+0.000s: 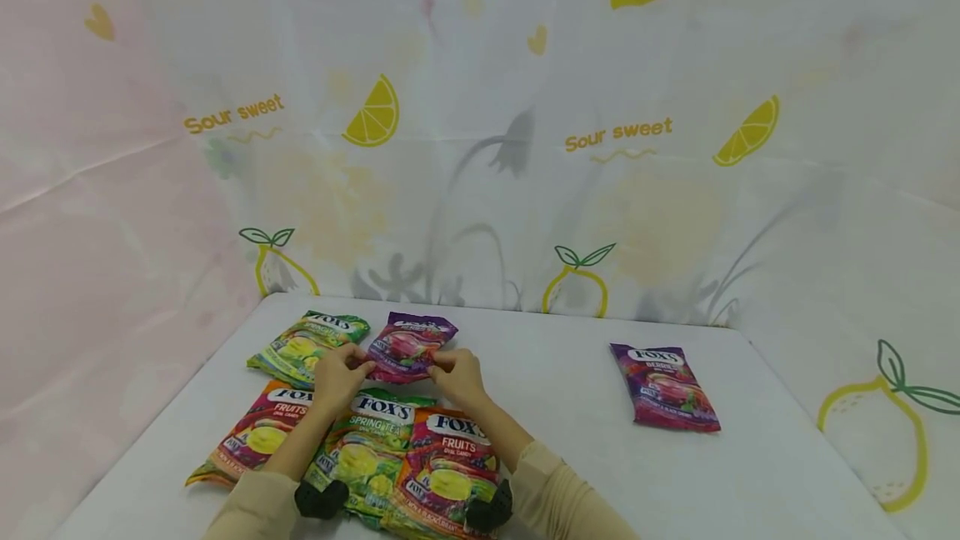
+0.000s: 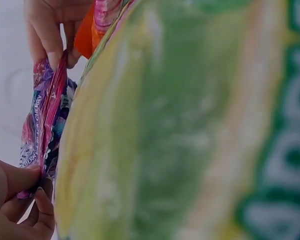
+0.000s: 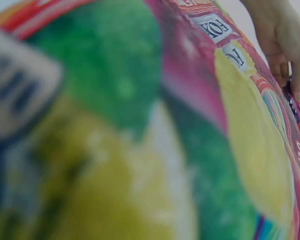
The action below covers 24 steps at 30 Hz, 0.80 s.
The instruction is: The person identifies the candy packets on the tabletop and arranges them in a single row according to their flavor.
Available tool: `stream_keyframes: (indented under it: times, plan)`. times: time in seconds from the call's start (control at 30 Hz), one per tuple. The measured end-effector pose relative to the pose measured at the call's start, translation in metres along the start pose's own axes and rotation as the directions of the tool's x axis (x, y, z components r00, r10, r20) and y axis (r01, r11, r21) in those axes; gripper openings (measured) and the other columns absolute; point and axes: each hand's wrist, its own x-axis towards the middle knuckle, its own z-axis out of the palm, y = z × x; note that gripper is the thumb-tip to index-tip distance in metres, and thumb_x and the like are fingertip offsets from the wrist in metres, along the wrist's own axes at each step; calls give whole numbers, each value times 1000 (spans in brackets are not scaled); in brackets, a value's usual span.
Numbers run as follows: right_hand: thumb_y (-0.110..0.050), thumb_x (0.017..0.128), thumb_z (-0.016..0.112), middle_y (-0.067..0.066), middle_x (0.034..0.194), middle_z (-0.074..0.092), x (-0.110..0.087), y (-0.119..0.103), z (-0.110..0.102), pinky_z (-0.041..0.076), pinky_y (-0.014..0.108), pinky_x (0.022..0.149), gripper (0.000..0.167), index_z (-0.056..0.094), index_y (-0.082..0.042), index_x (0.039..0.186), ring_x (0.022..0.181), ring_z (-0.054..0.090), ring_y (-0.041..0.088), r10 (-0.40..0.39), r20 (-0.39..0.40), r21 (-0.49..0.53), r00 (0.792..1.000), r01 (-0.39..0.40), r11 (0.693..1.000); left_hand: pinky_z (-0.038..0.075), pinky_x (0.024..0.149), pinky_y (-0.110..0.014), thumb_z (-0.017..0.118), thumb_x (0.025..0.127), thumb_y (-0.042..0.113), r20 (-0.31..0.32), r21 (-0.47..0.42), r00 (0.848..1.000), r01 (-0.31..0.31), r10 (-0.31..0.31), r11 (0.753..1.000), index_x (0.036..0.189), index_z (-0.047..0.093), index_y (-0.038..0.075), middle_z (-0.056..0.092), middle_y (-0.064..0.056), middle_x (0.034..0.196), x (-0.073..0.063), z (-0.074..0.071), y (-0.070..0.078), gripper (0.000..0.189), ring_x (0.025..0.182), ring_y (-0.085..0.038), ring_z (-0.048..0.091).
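Note:
Both hands are at a purple Fox's candy bag (image 1: 408, 347) near the back left of the table. My left hand (image 1: 341, 373) pinches its lower left corner, and my right hand (image 1: 461, 377) pinches the lower right one. The left wrist view shows the purple bag (image 2: 45, 115) edge-on, with thumb and fingers gripping it at both ends. Just left of it lies a green Fox's Spring Tea bag (image 1: 300, 350), partly behind the left hand. Below the hands are a red Fruits bag (image 1: 262, 436), a green Spring Tea bag (image 1: 360, 448) and another Fruits bag (image 1: 450, 482), side by side.
A second purple Fox's Berries bag (image 1: 663, 386) lies apart on the right of the white table (image 1: 570, 440). Behind stands a lemon-printed curtain (image 1: 480, 190). Black wrist cameras sit low over the front bags, and blurred bags fill much of both wrist views.

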Motion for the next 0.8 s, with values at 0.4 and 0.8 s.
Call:
stream_keyframes:
  times: [0.4, 0.8]
  plan:
    - [5, 87, 58, 25, 104, 66, -9, -1, -10, 51, 22, 63, 23, 64, 12, 108, 80, 66, 30, -175, 10, -127, 984, 175, 976, 43, 58, -30, 74, 76, 2, -35, 1, 995, -96, 96, 995, 76, 67, -3, 66, -13, 68, -11, 4, 4, 9, 60, -19, 58]
    - [7, 85, 58, 25, 101, 67, -14, 1, -21, 54, 27, 67, 22, 65, 13, 106, 82, 67, 31, -266, 3, -163, 964, 263, 951, 45, 53, -25, 77, 73, -1, -105, -46, 974, -207, 201, 977, 72, 66, -1, 66, -12, 66, -18, 10, 11, 11, 57, -19, 59]
